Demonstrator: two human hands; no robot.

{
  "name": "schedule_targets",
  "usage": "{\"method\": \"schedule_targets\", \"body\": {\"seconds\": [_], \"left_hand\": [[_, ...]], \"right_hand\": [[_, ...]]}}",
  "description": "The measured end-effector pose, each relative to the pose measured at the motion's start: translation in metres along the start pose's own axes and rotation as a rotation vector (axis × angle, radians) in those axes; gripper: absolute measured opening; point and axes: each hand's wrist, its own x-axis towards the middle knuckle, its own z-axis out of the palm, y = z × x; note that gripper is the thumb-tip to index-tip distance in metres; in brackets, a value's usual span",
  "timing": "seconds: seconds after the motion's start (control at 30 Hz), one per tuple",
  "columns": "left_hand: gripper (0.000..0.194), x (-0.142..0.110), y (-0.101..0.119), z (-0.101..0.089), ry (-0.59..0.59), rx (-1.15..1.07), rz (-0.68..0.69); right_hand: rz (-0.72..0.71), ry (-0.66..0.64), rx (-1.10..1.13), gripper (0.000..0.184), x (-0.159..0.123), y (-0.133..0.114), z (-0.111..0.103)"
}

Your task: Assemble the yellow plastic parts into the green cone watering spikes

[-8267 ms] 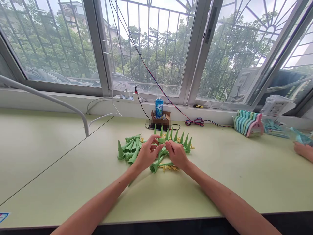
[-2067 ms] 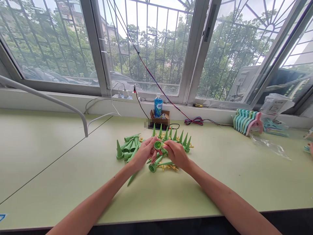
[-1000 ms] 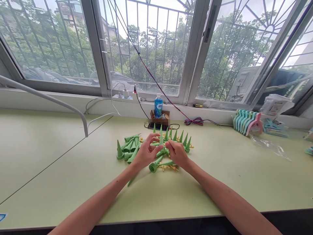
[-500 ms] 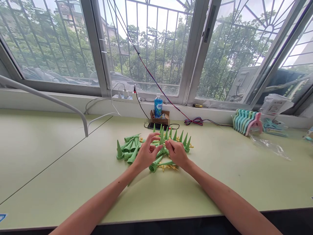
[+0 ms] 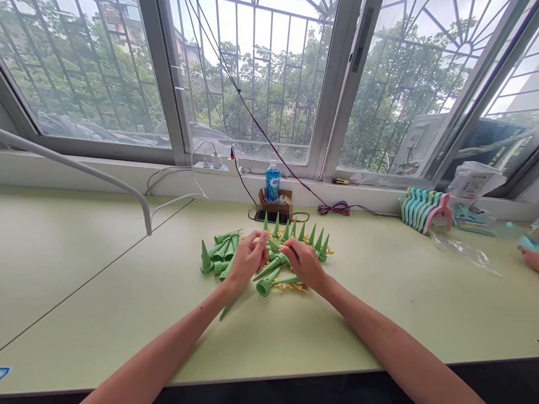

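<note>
Green cone held between both hands

The left hand (image 5: pixel 249 257) has its fingers curled narrowly against a green plastic cone (image 5: pixel 273 245), held tilted just above the cluttered middle of the tabletop (image 5: pixel 379 314). The right hand (image 5: pixel 305 262) is pinched narrow at the cone's other side, apparently on a pale yellow piece (image 5: pixel 281 247), mostly hidden by its fingertips.

Behind the right hand, a row of green cones (image 5: pixel 312 235) stands points up. Loose cones (image 5: pixel 229 251) lie heaped beside the left hand, and small yellow pegs (image 5: pixel 290 287) lie nearer the person. Beyond stands a blue bottle (image 5: pixel 273 182) in a cardboard box (image 5: pixel 275 207). Far right, another person's hand (image 5: pixel 529 257) shows at the edge.
</note>
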Motion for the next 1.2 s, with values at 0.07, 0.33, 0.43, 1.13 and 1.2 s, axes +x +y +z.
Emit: {"method": "schedule_targets", "body": {"seconds": [0.07, 0.33, 0.43, 1.13, 1.2], "left_hand": [[0.041, -0.0006, 0.0006, -0.0001, -0.062, -0.007, -0.052], [0.044, 0.0013, 0.0025, -0.0028, -0.193, -0.077, -0.173], [0.043, 0.0022, 0.0016, -0.0047, -0.225, -0.1, -0.201], [0.038, -0.0035, -0.0058, -0.0009, -0.133, 0.14, 0.056], [0.038, -0.004, -0.005, -0.0002, -0.122, 0.153, 0.06]], "right_hand": [[-0.033, -0.024, -0.012, 0.031, -0.0004, 0.0004, 0.0002], [-0.048, -0.061, -0.028, 0.033, -0.0005, 0.0017, -0.0011], [-0.044, -0.064, -0.013, 0.033, -0.0002, 0.0022, -0.001], [0.114, -0.028, -0.008, 0.041, 0.0001, 0.0027, 0.0036], [0.117, -0.025, -0.013, 0.042, 0.0006, 0.0019, 0.0035]]}}
